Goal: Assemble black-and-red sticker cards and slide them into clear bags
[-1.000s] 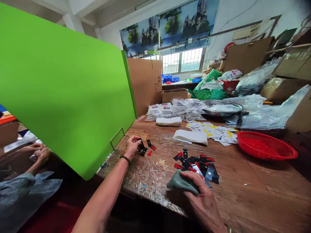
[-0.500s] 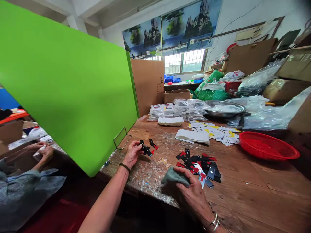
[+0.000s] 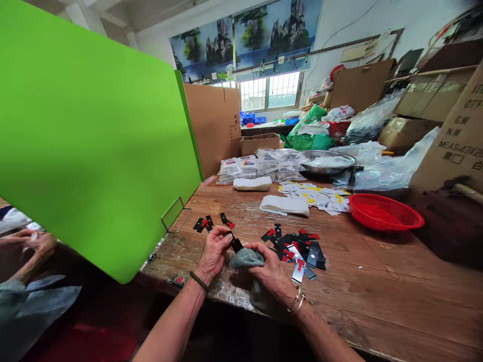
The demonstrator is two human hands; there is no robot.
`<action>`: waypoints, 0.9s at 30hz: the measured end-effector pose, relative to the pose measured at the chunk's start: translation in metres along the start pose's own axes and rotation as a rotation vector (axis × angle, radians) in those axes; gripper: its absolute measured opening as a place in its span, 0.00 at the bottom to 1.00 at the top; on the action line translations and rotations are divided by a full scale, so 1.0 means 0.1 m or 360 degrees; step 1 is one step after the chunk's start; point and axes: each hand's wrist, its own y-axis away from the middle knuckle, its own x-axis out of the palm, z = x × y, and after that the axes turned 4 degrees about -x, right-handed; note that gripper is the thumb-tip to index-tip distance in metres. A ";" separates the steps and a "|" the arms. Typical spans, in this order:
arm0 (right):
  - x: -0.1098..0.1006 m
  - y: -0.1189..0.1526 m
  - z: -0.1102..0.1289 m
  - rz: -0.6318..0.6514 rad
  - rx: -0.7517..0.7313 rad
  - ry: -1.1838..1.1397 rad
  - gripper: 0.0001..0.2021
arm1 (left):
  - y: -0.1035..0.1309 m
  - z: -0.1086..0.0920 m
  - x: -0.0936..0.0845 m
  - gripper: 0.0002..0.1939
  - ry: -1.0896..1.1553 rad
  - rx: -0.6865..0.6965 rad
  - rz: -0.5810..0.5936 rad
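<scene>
Between my hands is a flat black piece, pinched at one end by the fingertips of my left hand. My right hand is closed on a grey-green cloth, which touches the piece's other end and hangs down over the table edge. To the right lies a heap of black, red and silvery flat pieces, some with red T-shaped parts. Beyond my left hand, several black and red pieces lie on the wooden table.
A green board with a wire stand rises at left. Folded white paper strips, printed cards, bagged packs and a red basket lie further back. Another person's hands show at far left.
My left hand has left the small group of pieces and moved right with a black piece. My right hand has brought the cloth left to meet it. The view has shifted slightly right.
</scene>
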 end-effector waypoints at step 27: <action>-0.61 0.34 0.07 -0.0384 -0.0287 0.0540 0.17 | 0.22 0.30 0.54 0.20 -0.0223 -0.0073 0.0053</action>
